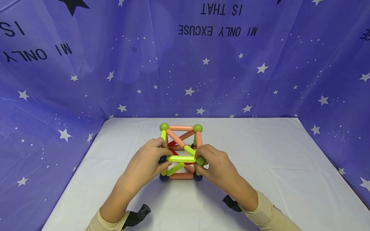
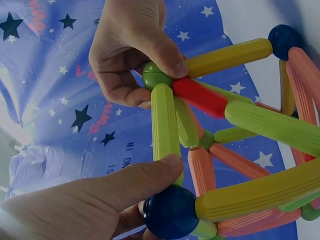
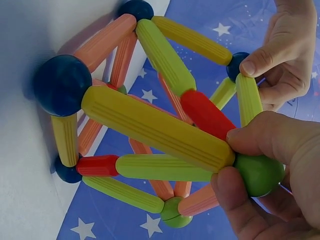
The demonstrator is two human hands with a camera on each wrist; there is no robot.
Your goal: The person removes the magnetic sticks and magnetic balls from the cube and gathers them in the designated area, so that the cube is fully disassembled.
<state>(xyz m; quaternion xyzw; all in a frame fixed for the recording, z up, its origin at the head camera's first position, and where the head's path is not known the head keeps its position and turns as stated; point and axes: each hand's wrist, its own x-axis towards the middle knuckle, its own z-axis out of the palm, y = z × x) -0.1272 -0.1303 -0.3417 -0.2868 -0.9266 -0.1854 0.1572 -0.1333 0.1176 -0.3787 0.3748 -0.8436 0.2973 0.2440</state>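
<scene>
L hand was grasping, thumb + fingers pinched at the joint of a glossy dark blue ball and a ridged yellow-green plastic-looking rod. R hand was grasping too, thumb + fingers round a green ball at the rod's other end. Rod's long axis ran straight L–R btwn the hands, L end at the blue ball, R end at the green one; it made the near top edge of a boxy multicolour rod-and-ball frame, which stood mid-table.

From the green ball, a ridged yellow rod pointed down to a dark blue corner ball. A short red rod also met the green ball, in line w/ a lime rod, tog. slanting down-L across the near face. Near bottom edge: salmon rod, long axis L–R, parallel to the top one. Far top edge: another salmon rod, also L–R, w/ a green ball at each end.

Under it all, white tabletop; behind, purple-blue cloth w/ white stars + upside-down black lettering. Beige sleeves on both arms.
</scene>
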